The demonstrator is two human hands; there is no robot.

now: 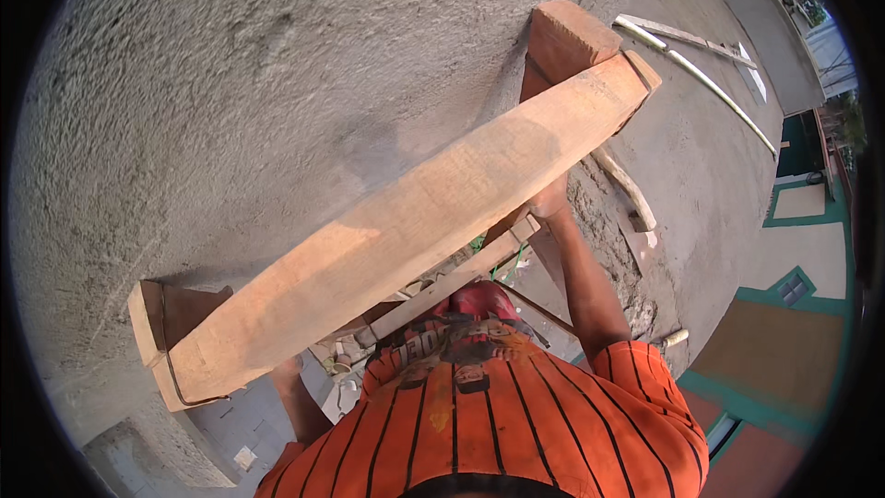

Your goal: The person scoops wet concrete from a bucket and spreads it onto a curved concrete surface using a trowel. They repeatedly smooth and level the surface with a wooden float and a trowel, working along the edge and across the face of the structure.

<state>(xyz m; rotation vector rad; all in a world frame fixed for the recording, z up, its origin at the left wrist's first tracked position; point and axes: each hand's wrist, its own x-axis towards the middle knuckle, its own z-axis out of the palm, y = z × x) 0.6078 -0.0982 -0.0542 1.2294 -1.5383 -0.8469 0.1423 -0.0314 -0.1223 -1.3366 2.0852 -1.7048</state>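
A long pale wooden frame [396,221] lies slantwise across the view in front of me, its left end low and its right end high. My right hand [550,198] is closed on its underside near the right end, with the fingers mostly hidden behind the wood. Below the left part, my left hand [289,369] reaches up to the frame; the beam covers most of it, and what looks like a fingertip shows past the far edge. A dark thin band circles the left end. At the right end, a reddish-brown wood block [570,37] juts toward the wall.
Rough grey plaster wall [230,83] stands close beyond the frame. A thin wooden crosspiece [452,281] spans below the beam. To the right are a bent stick [627,186], a white pipe [710,88] and a wooden strip [687,37]. A green-trimmed building [797,277] stands far right.
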